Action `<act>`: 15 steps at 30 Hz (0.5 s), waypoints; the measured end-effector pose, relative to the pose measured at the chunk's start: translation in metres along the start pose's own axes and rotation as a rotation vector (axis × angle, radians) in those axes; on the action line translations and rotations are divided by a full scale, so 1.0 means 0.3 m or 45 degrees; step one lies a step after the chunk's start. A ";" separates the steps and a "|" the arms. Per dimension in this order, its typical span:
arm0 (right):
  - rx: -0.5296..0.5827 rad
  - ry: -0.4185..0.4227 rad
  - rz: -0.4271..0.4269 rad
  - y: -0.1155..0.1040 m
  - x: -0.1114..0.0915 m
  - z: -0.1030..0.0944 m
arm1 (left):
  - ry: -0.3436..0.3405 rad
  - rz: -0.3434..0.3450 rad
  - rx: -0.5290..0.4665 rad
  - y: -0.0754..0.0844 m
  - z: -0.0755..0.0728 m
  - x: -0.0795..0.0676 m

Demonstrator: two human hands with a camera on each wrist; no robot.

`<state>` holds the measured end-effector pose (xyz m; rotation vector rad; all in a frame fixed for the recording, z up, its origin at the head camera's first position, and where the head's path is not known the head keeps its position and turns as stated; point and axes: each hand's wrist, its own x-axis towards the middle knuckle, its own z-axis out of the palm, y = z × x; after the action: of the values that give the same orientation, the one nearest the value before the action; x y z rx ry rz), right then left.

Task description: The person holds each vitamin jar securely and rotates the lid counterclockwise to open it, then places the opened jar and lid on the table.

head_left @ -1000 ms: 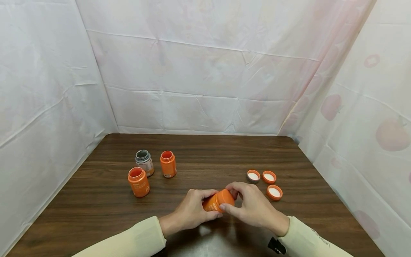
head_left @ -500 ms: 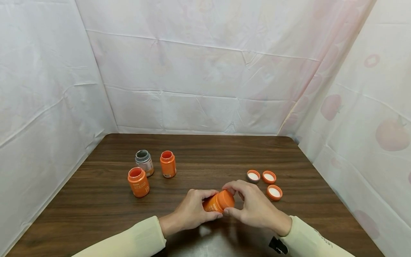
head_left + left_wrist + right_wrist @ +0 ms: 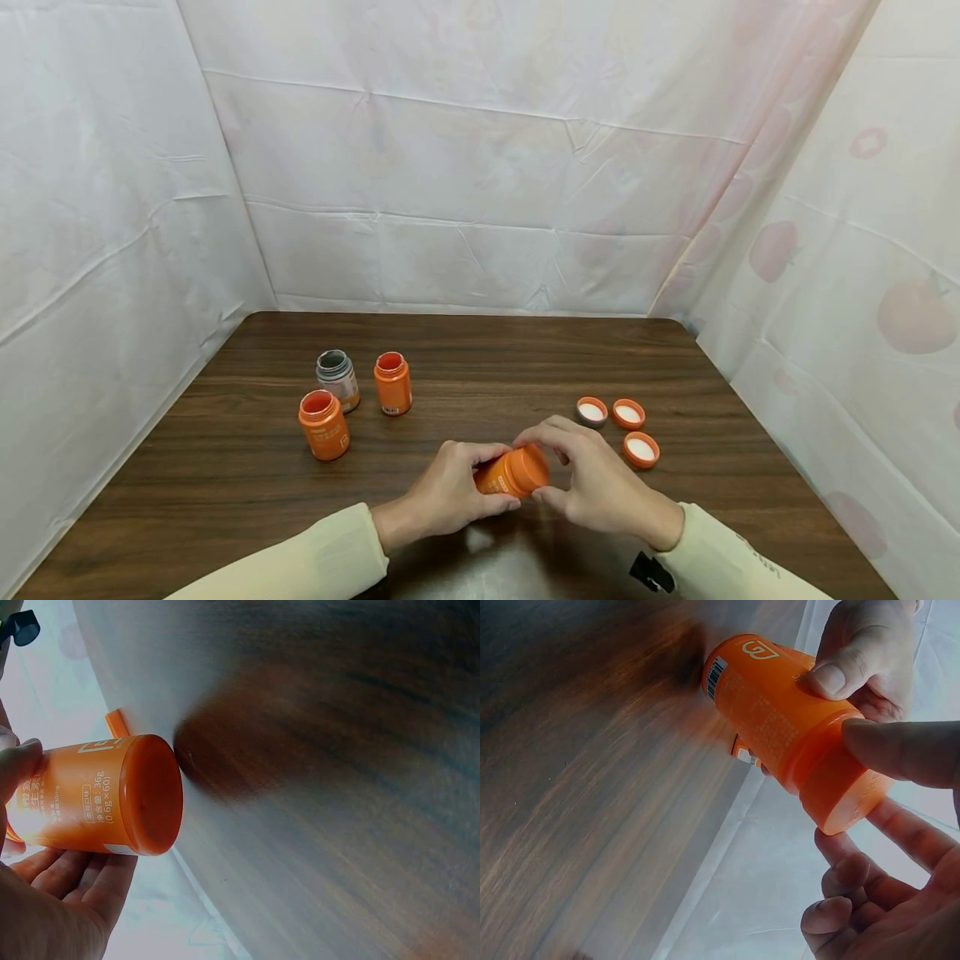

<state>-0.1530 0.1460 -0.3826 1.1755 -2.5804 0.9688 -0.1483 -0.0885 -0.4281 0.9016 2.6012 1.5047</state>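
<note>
My left hand (image 3: 448,492) grips an orange bottle (image 3: 493,478) round its body. The bottle is tilted over the near middle of the table, its capped end toward the right. On its orange cap (image 3: 531,467) are the thumb and fingertips of my right hand (image 3: 600,483), pinching the rim from opposite sides. Printed text and a smooth orange base show on the bottle (image 3: 90,795) in the left wrist view. In the right wrist view the cap (image 3: 844,784) sits on the bottle's neck, with my right thumb against its edge. Some left fingers are hidden behind the bottle.
Two uncapped orange bottles (image 3: 325,429) (image 3: 393,387) and an uncapped grey bottle (image 3: 339,385) stand upright on the left of the dark wooden table (image 3: 487,350). Several caps (image 3: 592,411) lie inside-up beyond my right hand. White patterned sheets (image 3: 465,167) hang around the table.
My right fingers have shifted back over the cap's far side, and the thumb has slid down along its near edge. The left hand and the bottle stay almost in place.
</note>
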 end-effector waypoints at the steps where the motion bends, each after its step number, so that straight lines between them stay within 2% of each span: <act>1: 0.001 -0.002 -0.006 0.000 0.000 -0.001 | 0.000 0.000 0.001 0.000 0.000 0.000; 9: 0.012 -0.025 -0.003 0.002 -0.002 0.000 | -0.016 -0.013 -0.008 0.003 -0.001 -0.001; 15: -0.047 -0.025 0.143 -0.001 0.002 0.003 | -0.021 -0.015 -0.018 0.004 0.000 0.001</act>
<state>-0.1530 0.1450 -0.3828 1.0461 -2.6928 0.9306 -0.1479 -0.0881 -0.4271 0.8927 2.5760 1.5045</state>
